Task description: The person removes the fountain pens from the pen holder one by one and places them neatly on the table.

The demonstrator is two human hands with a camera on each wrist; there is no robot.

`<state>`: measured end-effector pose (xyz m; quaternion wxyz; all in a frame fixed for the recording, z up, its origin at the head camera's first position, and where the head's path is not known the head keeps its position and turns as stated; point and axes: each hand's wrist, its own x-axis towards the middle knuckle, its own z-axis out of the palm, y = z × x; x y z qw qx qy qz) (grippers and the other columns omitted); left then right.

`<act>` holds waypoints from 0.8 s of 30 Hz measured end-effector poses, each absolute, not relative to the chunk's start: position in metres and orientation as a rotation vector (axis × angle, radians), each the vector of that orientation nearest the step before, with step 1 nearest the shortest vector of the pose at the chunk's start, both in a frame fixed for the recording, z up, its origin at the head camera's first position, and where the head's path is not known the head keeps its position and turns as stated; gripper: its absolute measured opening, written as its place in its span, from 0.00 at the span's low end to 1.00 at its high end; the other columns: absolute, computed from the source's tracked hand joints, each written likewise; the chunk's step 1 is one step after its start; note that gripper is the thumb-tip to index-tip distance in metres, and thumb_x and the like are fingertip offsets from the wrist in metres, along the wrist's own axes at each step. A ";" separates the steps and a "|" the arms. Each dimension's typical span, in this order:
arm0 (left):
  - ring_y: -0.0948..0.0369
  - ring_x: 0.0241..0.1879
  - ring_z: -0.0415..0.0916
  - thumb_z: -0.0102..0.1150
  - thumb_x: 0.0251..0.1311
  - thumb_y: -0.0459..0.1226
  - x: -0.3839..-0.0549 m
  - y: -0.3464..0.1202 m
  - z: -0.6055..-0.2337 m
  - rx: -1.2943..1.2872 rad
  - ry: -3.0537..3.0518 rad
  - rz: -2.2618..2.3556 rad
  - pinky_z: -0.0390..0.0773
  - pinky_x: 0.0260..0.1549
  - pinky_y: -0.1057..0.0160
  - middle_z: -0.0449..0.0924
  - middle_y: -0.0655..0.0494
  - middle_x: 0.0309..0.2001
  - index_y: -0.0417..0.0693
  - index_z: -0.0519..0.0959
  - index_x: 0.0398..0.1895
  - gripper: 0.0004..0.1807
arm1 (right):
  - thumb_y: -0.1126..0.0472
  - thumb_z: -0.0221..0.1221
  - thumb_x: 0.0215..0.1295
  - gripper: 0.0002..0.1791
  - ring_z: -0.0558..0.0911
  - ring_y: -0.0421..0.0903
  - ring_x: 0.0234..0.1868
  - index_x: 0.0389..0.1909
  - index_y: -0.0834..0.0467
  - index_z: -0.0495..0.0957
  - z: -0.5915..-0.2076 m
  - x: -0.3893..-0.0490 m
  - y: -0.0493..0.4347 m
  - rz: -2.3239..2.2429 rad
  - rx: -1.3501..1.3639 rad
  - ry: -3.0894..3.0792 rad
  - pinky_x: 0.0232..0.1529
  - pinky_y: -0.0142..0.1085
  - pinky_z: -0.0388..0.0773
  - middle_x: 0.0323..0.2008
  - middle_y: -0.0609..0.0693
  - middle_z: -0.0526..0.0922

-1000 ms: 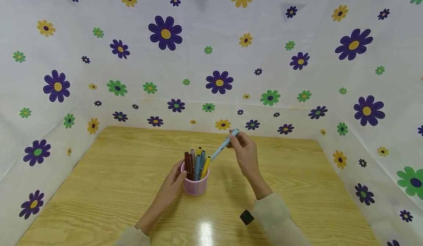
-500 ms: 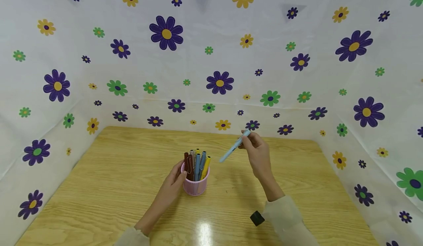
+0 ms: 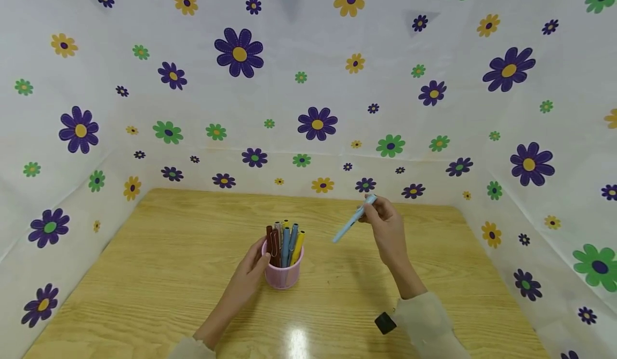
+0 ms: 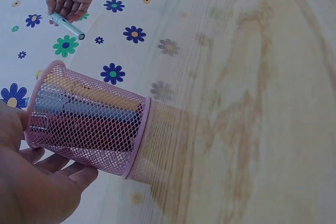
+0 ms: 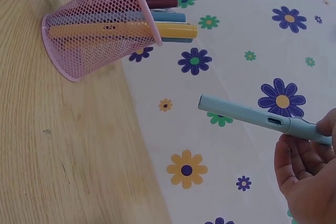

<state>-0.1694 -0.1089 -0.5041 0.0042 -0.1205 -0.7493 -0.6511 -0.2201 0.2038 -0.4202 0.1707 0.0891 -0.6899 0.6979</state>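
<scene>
A pink mesh pen holder stands on the wooden table, filled with several pens in brown, blue, grey and yellow. My left hand grips its left side, thumb at the rim and fingers round the mesh, as the left wrist view shows. To the right of the holder, my right hand pinches a light blue pen near its upper, capped end. The pen slants, its lower end pointing down toward the holder and apart from it. In the right wrist view the pen shows nearly whole, with the thumb over its cap end.
White cloth printed with flowers encloses the table at the back and both sides. A small black square object sits at the right sleeve's cuff. Light glares off the table's front.
My right hand has carried the light blue pen to the right, away from the pen holder's rim. The left hand has stayed on the holder.
</scene>
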 end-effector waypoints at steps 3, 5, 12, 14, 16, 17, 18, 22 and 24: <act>0.40 0.77 0.52 0.44 0.82 0.37 -0.170 -0.109 -0.504 -0.386 -2.348 -2.041 0.54 0.74 0.46 0.55 0.33 0.78 0.35 0.57 0.79 0.29 | 0.65 0.57 0.78 0.16 0.85 0.43 0.36 0.59 0.70 0.76 -0.421 -0.219 0.208 1.981 0.231 -1.984 0.46 0.41 0.88 0.44 0.68 0.82; 0.41 0.77 0.52 0.44 0.82 0.38 -0.169 -0.110 -0.504 -0.390 -2.347 -2.051 0.54 0.74 0.46 0.55 0.33 0.78 0.35 0.56 0.79 0.29 | 0.65 0.56 0.78 0.16 0.85 0.43 0.37 0.60 0.70 0.76 -0.422 -0.218 0.210 1.983 0.219 -2.007 0.47 0.43 0.88 0.44 0.67 0.83; 0.41 0.78 0.51 0.44 0.83 0.39 -0.169 -0.110 -0.502 -0.391 -2.342 -2.084 0.53 0.75 0.46 0.53 0.34 0.79 0.37 0.55 0.80 0.29 | 0.66 0.55 0.78 0.12 0.85 0.45 0.36 0.54 0.71 0.77 -0.426 -0.216 0.214 2.035 0.202 -2.056 0.45 0.42 0.88 0.40 0.61 0.84; 0.42 0.78 0.51 0.44 0.83 0.40 -0.169 -0.110 -0.502 -0.372 -2.358 -2.074 0.54 0.75 0.46 0.53 0.35 0.79 0.38 0.55 0.81 0.30 | 0.66 0.55 0.78 0.12 0.84 0.45 0.35 0.53 0.71 0.77 -0.427 -0.216 0.214 2.049 0.182 -2.066 0.46 0.42 0.87 0.40 0.59 0.85; 0.42 0.78 0.50 0.44 0.83 0.41 -0.169 -0.110 -0.502 -0.353 -2.375 -2.067 0.54 0.75 0.45 0.52 0.37 0.80 0.39 0.54 0.82 0.31 | 0.67 0.55 0.78 0.11 0.84 0.44 0.35 0.53 0.71 0.76 -0.429 -0.215 0.212 2.060 0.160 -2.071 0.45 0.40 0.87 0.40 0.58 0.85; 0.42 0.78 0.50 0.44 0.83 0.41 -0.169 -0.110 -0.502 -0.344 -2.382 -2.066 0.54 0.75 0.45 0.52 0.38 0.80 0.40 0.54 0.82 0.31 | 0.67 0.55 0.78 0.12 0.84 0.44 0.35 0.53 0.71 0.76 -0.430 -0.215 0.212 2.064 0.151 -2.073 0.44 0.39 0.87 0.40 0.58 0.85; 0.43 0.78 0.50 0.44 0.83 0.42 -0.169 -0.110 -0.502 -0.339 -2.386 -2.067 0.53 0.75 0.45 0.51 0.38 0.80 0.41 0.53 0.82 0.31 | 0.67 0.55 0.78 0.12 0.84 0.44 0.35 0.53 0.71 0.76 -0.431 -0.214 0.211 2.069 0.143 -2.075 0.44 0.37 0.87 0.40 0.59 0.85; 0.44 0.78 0.50 0.44 0.83 0.42 -0.169 -0.110 -0.503 -0.330 -2.392 -2.073 0.54 0.75 0.47 0.52 0.40 0.80 0.42 0.53 0.82 0.32 | 0.68 0.55 0.78 0.13 0.84 0.44 0.34 0.55 0.72 0.76 -0.436 -0.212 0.207 2.078 0.122 -2.085 0.42 0.35 0.86 0.39 0.59 0.84; 0.44 0.78 0.50 0.44 0.83 0.42 -0.170 -0.110 -0.504 -0.333 -2.390 -2.072 0.54 0.75 0.47 0.52 0.39 0.80 0.41 0.53 0.82 0.32 | 0.68 0.55 0.78 0.13 0.84 0.44 0.34 0.55 0.72 0.76 -0.439 -0.212 0.206 2.084 0.111 -2.098 0.42 0.35 0.86 0.38 0.58 0.83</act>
